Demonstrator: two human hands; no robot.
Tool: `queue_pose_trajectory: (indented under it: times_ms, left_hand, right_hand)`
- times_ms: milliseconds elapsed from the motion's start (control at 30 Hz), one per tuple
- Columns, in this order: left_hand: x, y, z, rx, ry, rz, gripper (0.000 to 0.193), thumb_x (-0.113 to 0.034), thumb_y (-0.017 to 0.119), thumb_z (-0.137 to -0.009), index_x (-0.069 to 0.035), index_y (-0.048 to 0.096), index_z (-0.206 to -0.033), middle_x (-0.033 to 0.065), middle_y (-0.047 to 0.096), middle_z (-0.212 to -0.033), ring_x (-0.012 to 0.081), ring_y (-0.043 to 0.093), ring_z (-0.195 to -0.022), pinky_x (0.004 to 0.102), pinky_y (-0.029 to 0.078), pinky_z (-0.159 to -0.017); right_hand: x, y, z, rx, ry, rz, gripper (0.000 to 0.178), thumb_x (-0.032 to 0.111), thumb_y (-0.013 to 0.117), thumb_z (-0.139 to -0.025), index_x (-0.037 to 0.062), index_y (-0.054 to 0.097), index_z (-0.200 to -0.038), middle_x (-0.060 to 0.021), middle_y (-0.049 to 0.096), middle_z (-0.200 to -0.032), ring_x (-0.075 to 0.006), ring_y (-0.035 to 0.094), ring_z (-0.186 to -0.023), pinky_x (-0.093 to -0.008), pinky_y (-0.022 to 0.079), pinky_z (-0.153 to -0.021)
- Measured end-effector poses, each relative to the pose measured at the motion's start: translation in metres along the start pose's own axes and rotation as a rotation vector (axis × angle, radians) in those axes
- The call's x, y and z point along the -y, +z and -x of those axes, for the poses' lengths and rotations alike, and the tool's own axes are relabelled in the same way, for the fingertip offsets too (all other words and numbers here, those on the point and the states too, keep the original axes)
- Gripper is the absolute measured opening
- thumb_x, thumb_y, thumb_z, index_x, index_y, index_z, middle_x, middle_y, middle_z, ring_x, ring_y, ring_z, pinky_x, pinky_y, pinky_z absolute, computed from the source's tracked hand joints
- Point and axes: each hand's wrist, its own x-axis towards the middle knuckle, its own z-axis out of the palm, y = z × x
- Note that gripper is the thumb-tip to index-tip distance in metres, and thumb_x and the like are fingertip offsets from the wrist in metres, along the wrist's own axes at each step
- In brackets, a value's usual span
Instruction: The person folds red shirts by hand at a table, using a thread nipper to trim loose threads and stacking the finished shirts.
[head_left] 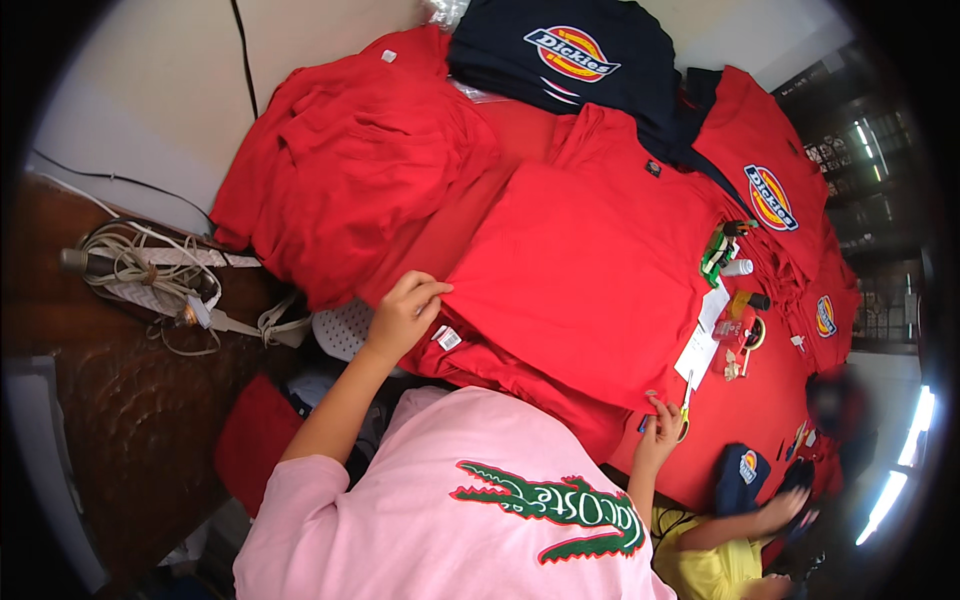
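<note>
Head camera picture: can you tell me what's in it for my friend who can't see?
A person in a pink shirt holds a folded red shirt by two corners, left hand at one, right hand at another, on a table piled with more red shirts and a dark one. Coiled cables lie to the left, and another person's hand holds dark cloth at the lower right.

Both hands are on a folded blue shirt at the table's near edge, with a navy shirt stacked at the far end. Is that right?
Not quite. The head view shows the left hand and right hand on a folded red shirt, not a blue one. The navy shirt does lie at the far end.
</note>
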Motion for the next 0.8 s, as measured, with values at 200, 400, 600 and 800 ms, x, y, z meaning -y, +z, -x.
queue_pose_trajectory:
  times_ms: [200, 400, 600, 800]
  left_hand:
    - [-0.016, -0.038, 0.017, -0.062, -0.081, -0.023, 0.019, 0.004, 0.07, -0.085, -0.003, 0.078, -0.101, 0.0076, 0.068, -0.095, 0.0188, 0.069, -0.074, 0.031, 0.056, -0.062]
    - [0.023, -0.058, 0.028, 0.629, -0.388, -0.151, 0.019, -0.006, 0.068, -0.083, -0.003, 0.078, -0.099, 0.0154, 0.067, -0.086, 0.0261, 0.071, -0.084, 0.0386, 0.055, -0.078]
    - [0.026, -0.016, -0.045, 0.352, -0.321, -0.047, 0.016, -0.006, 0.067, -0.095, 0.004, 0.071, -0.106, 0.0177, 0.074, -0.096, 0.0221, 0.073, -0.088, 0.0341, 0.056, -0.081]
    - [0.066, 0.07, -0.15, 0.067, -0.284, 0.222, 0.026, -0.019, 0.076, -0.095, 0.0, 0.075, -0.112, 0.0116, 0.078, -0.103, 0.0183, 0.073, -0.095, 0.0326, 0.056, -0.088]
  right_hand:
    - [0.035, -0.05, 0.012, 0.063, -0.264, 0.129, 0.027, -0.01, 0.058, -0.08, -0.0009, 0.073, -0.102, -0.014, 0.063, -0.093, -0.0291, 0.064, -0.081, -0.0379, 0.052, -0.075]
    - [0.019, -0.07, 0.046, 0.458, 0.03, 0.065, 0.01, 0.009, 0.072, -0.087, -0.001, 0.073, -0.089, -0.0127, 0.06, -0.073, -0.0251, 0.06, -0.064, -0.0355, 0.045, -0.061]
    - [-0.056, -0.02, -0.007, 0.073, 0.469, -0.445, 0.029, 0.025, 0.058, -0.108, 0.0012, 0.074, -0.105, -0.0008, 0.068, -0.083, -0.0111, 0.062, -0.072, -0.0272, 0.046, -0.063]
    - [-0.104, 0.044, -0.118, -0.091, 0.7, -0.791, 0.027, 0.03, 0.063, -0.105, 0.0077, 0.074, -0.115, 0.0029, 0.067, -0.085, -0.006, 0.059, -0.07, -0.0224, 0.04, -0.054]
